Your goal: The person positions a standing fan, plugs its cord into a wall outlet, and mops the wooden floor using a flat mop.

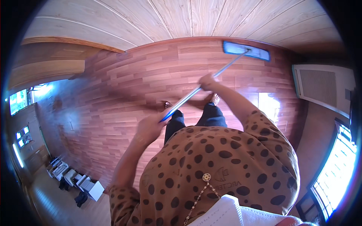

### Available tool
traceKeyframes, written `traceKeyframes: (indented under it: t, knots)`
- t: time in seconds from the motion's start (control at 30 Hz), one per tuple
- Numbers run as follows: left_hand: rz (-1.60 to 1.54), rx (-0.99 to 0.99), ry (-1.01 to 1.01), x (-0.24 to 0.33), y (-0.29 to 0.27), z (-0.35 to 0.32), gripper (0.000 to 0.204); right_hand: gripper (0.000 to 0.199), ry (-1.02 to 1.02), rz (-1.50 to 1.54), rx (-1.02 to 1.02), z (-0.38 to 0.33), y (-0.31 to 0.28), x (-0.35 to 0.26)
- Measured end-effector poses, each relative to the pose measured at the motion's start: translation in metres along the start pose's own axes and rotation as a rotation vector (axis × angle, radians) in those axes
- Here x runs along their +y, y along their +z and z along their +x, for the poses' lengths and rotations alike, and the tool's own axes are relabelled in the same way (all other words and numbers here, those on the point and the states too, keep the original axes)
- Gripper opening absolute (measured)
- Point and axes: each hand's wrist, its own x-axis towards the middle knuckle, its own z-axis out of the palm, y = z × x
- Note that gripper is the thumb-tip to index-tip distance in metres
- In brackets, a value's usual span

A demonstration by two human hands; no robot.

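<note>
A flat mop [235, 49] with a blue-edged head lies on the wooden floor close to the far wall, right of centre. Its silver pole [190, 95] slants down toward me and ends in a blue grip. My left hand [149, 126] is closed round the pole near the blue end. Farther along the pole, my right hand [208, 82] wraps round its middle part. Both hands are slightly blurred. My feet stand on the floor below the pole.
A pale wood-panelled wall [188, 19] runs along the far side. On the right stands a white unit with a grille [318, 84], near a bright barred window [335, 169]. A wooden doorway edge [75, 42] is at the left. Several boxes and bundles [85, 184] sit at lower left.
</note>
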Motion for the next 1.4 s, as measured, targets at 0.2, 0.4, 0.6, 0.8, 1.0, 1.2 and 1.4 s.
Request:
traceKeyframes:
  t: [0.2,0.4,0.6,0.8,1.0,1.2,1.4]
  knots:
    - [-0.247,0.097,-0.307,-0.132,-0.089,-0.186,0.045,0.025,-0.446,0.405,-0.008,0.043,-0.069,-0.269]
    - [-0.09,0.224,-0.592,-0.165,-0.189,-0.341,0.046,0.045,-0.893,0.573,0.059,0.025,-0.176,-0.403]
    - [-0.074,0.245,-0.611,-0.152,-0.207,-0.275,0.04,0.033,-0.633,0.637,0.257,0.034,-0.166,-0.37]
    - [0.037,0.119,-0.176,-0.073,-0.17,-0.132,0.034,0.017,-0.258,0.594,0.226,0.009,-0.109,-0.186]
    - [0.263,0.125,0.258,0.07,-0.127,-0.004,0.037,0.013,0.03,0.629,0.486,-0.07,-0.065,0.008]
    - [0.184,-0.025,0.337,0.172,-0.031,0.094,0.037,0.013,0.4,0.432,0.664,-0.138,0.026,0.152]
    - [0.246,-0.013,0.42,0.225,0.097,0.143,0.031,0.027,1.02,0.426,0.354,-0.199,0.079,0.189]
